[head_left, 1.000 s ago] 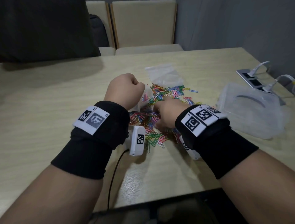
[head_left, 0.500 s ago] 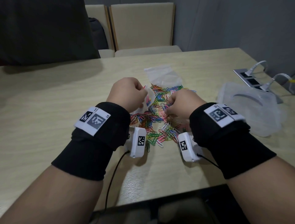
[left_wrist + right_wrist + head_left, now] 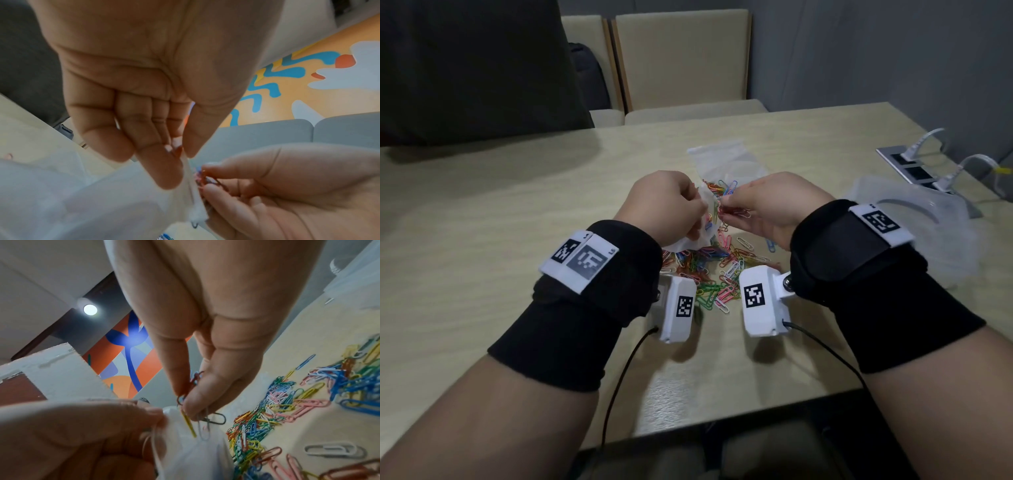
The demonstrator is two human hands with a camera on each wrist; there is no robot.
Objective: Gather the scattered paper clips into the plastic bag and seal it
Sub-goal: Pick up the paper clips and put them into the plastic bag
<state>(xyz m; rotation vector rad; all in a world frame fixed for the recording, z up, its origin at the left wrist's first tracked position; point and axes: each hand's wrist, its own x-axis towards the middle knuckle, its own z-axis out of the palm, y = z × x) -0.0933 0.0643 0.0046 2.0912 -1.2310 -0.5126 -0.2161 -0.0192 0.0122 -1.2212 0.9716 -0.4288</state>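
The left hand pinches the bag by its rim, fingers curled tight, holding the mouth up above the table. The right hand comes in with a small bunch of clips nipped between thumb and fingertips, right at the opening. The film looks thin, limp and slippery, so the rim is the place to grip. The clips look light, wiry and likely to snag. A big pile waits below.

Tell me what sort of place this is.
Probably an office meeting room or shared lounge. A long pale table has a power socket panel set into its top, padded chairs stand at the far side, and the wrist views show a colourful wall mural above grey sofa-style seating.
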